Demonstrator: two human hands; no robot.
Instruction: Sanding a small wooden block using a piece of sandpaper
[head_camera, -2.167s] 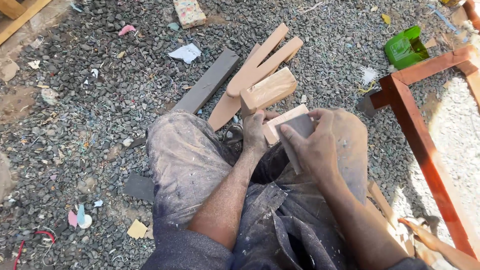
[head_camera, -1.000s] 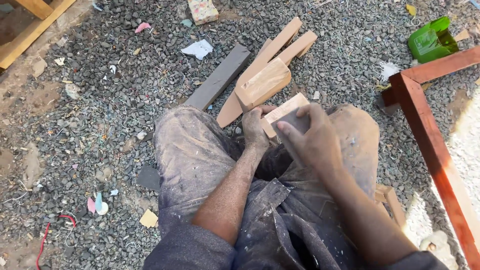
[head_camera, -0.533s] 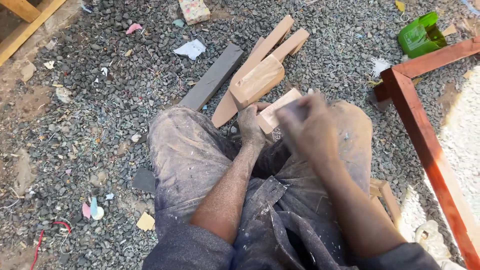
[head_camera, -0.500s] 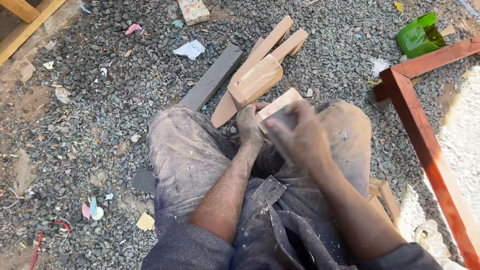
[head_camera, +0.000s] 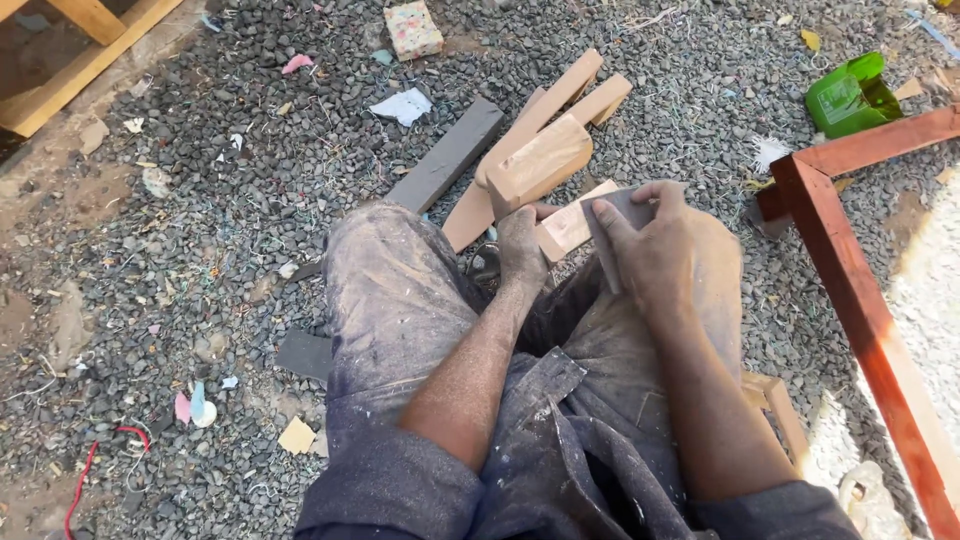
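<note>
1. Nearest: person seated on gravel, knees up, dusty grey trousers (head_camera: 400, 300) and a dark blue top; both forearms reach forward between the knees.
2. Left hand (head_camera: 522, 250): fingers curled closed around the near end of a small pale wood block (head_camera: 570, 222), pinning it just above the gap between the knees.
3. Right hand (head_camera: 665, 250): fingers pressed together, clamped on a grey sanding sheet (head_camera: 612, 228). Sheet lies flat against the block's right side, thumb on its left edge, fingertips over the top edge.
4. Block is tilted, far end pointing up and right; only its top face shows, the rest hidden by both hands.
5. Just beyond the hands: a chunkier tan block (head_camera: 540, 165) resting on a couple of long wood strips (head_camera: 560, 105) that fan out diagonally on the gravel.
6. Left of those: a flat grey bar (head_camera: 448, 155), same diagonal, lower end disappearing behind the left knee.
7. Right side: red-painted wooden frame (head_camera: 860, 310), one rail running from near to far along the right leg, corner joint near the right hand's level.
8. Under the right thigh: small pale wood frame piece (head_camera: 780, 410), partly hidden.
9. Far right: green plastic container (head_camera: 850, 95) on its side on the gravel.
10. Far centre: speckled sponge-like block (head_camera: 413, 28) and a white paper scrap (head_camera: 400, 105).
11. Far left corner: light timber beams (head_camera: 80, 50).
</note>
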